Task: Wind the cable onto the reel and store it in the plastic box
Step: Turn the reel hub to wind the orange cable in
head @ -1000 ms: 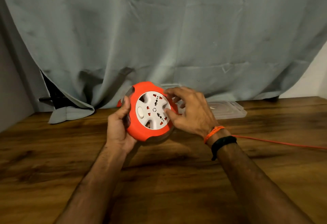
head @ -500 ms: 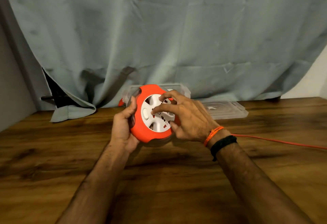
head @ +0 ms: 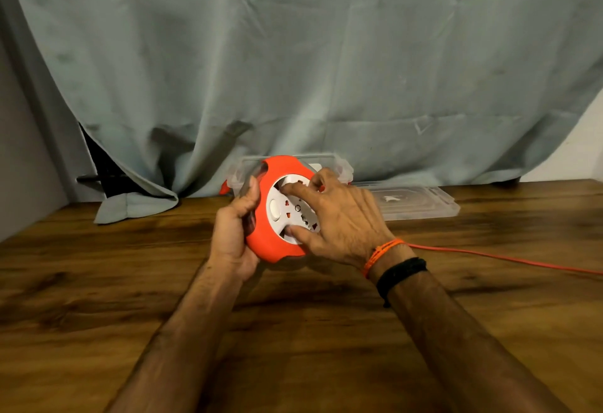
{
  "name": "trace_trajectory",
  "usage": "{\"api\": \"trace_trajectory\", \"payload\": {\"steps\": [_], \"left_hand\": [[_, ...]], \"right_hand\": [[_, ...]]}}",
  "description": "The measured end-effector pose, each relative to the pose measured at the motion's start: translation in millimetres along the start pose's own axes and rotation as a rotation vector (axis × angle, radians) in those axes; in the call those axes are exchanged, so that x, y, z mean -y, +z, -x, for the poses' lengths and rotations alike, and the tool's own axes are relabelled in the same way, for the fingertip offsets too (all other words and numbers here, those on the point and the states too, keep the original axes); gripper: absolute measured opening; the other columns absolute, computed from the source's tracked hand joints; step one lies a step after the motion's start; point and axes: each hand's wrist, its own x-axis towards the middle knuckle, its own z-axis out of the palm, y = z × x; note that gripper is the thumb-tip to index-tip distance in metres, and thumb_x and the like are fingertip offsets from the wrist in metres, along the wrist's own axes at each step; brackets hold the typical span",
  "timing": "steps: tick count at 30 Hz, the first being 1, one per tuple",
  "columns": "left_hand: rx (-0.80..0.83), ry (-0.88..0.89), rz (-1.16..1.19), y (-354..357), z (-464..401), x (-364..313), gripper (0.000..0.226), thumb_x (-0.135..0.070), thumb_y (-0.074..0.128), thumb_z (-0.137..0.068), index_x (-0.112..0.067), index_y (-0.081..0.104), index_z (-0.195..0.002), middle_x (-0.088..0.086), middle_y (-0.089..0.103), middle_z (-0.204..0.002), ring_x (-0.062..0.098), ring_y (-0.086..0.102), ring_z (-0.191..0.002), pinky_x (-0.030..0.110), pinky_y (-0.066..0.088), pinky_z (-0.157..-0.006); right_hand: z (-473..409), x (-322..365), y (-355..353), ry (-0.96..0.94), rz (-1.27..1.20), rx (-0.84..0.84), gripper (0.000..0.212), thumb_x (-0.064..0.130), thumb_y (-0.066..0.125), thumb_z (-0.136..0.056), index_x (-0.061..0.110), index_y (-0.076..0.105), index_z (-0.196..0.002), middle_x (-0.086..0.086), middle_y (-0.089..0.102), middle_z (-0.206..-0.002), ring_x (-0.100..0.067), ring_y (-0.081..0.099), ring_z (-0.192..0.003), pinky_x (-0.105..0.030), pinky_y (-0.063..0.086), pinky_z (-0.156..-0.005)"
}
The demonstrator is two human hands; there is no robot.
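The one reel [head: 277, 216] is held upright above the table [head: 130, 282] by the left hand [head: 233, 236], curled round its left rim, while the curled fingers of the right hand [head: 339, 220] are hooked into its white hub. Winding seems in progress; next, the hub must be turned further, because one orange cable [head: 505, 257] is seen trailing right. One plastic box [head: 342, 169] and one lid [head: 421, 200] are waiting just behind.

1 reel [head: 266, 242], 1 cable [head: 509, 257], 1 plastic box [head: 342, 169], 1 lid [head: 421, 203], 2 hands [head: 233, 233]
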Motion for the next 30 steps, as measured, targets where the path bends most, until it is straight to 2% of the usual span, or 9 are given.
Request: {"api": "trace_trajectory", "payload": {"steps": [6, 13, 17, 20, 21, 24, 26, 28, 30], "left_hand": [[-0.023, 0.038, 0.0, 1, -1, 1, 0.038, -0.036, 0.045, -0.1, -0.008, 0.069, -0.111, 0.015, 0.076, -0.104, 0.031, 0.074, -0.091, 0.049, 0.061, -0.072], [-0.034, 0.042, -0.029, 4, 2, 1, 0.044, -0.036, 0.049, -0.097, -0.006, 0.063, -0.126, 0.017, 0.073, -0.114, 0.033, 0.071, -0.103, 0.048, 0.06, -0.079], [-0.017, 0.08, -0.054, 5, 1, 4, 0.06, -0.036, 0.056, -0.086, -0.006, 0.054, -0.137, 0.02, 0.064, -0.13, 0.036, 0.062, -0.12, 0.053, 0.052, -0.095], [0.003, 0.119, -0.096, 5, 1, 8, 0.062, -0.035, 0.059, -0.082, -0.008, 0.055, -0.138, 0.018, 0.064, -0.131, 0.034, 0.064, -0.117, 0.054, 0.05, -0.099], [0.011, 0.129, -0.104, 5, 1, 10, 0.063, -0.034, 0.06, -0.081, -0.009, 0.054, -0.138, 0.018, 0.064, -0.131, 0.034, 0.064, -0.116, 0.054, 0.05, -0.098], [0.038, 0.148, -0.104, 4, 0, 14, 0.073, -0.038, 0.071, -0.076, -0.009, 0.052, -0.14, 0.02, 0.061, -0.133, 0.039, 0.061, -0.12, 0.064, 0.042, -0.103], [0.027, 0.161, -0.095, 5, 0, 15, 0.086, -0.043, 0.082, -0.068, -0.008, 0.051, -0.14, 0.021, 0.059, -0.136, 0.041, 0.058, -0.123, 0.065, 0.039, -0.105], [0.021, 0.145, -0.062, 7, 2, 14, 0.088, -0.044, 0.083, -0.066, -0.009, 0.052, -0.141, 0.021, 0.058, -0.137, 0.041, 0.056, -0.125, 0.065, 0.037, -0.106], [-0.009, 0.108, -0.007, 5, 2, 11, 0.07, -0.04, 0.07, -0.078, -0.008, 0.054, -0.138, 0.021, 0.061, -0.134, 0.041, 0.059, -0.122, 0.066, 0.039, -0.104]], "right_hand": [[3, 9, -4, -0.01, 0.05, -0.001, 0.064, 0.062, 0.048, -0.084, 0.043, 0.029, -0.142, -0.006, 0.062, -0.119, -0.032, 0.059, -0.103, -0.037, 0.036, -0.076], [4, 13, -7, -0.001, -0.023, -0.013, 0.063, 0.054, 0.054, -0.082, 0.039, 0.033, -0.14, -0.007, 0.066, -0.109, -0.034, 0.06, -0.101, -0.036, 0.039, -0.074], [4, 18, 1, 0.324, -0.192, -0.02, 0.055, 0.054, 0.064, -0.073, 0.039, 0.049, -0.123, -0.002, 0.068, -0.103, -0.031, 0.06, -0.099, -0.034, 0.041, -0.077], [11, 19, 25, 0.553, -0.458, 0.384, 0.027, 0.042, 0.06, -0.088, 0.019, 0.059, -0.101, -0.006, 0.064, -0.118, -0.028, 0.056, -0.111, -0.033, 0.042, -0.094], [10, 18, 26, 0.643, -0.66, 0.381, 0.028, 0.04, 0.06, -0.09, 0.013, 0.062, -0.1, -0.003, 0.067, -0.112, -0.023, 0.06, -0.106, -0.029, 0.044, -0.093], [-2, 12, 8, 0.857, -1.16, 0.08, 0.036, 0.045, 0.067, -0.08, 0.009, 0.067, -0.083, -0.004, 0.072, -0.064, -0.007, 0.062, -0.05, -0.018, 0.048, -0.054], [-5, 10, 3, 0.895, -1.255, 0.13, 0.039, 0.046, 0.063, -0.082, 0.007, 0.065, -0.089, -0.011, 0.071, -0.06, -0.008, 0.056, -0.038, -0.015, 0.038, -0.04], [-4, 5, 10, 0.849, -1.058, 0.269, 0.042, 0.046, 0.059, -0.085, 0.006, 0.069, -0.09, -0.01, 0.073, -0.066, -0.013, 0.067, -0.058, -0.02, 0.044, -0.05], [-1, 0, 19, 0.696, -0.672, 0.364, 0.044, 0.051, 0.056, -0.086, 0.01, 0.074, -0.084, -0.005, 0.075, -0.075, -0.017, 0.069, -0.083, -0.027, 0.051, -0.068]]}}
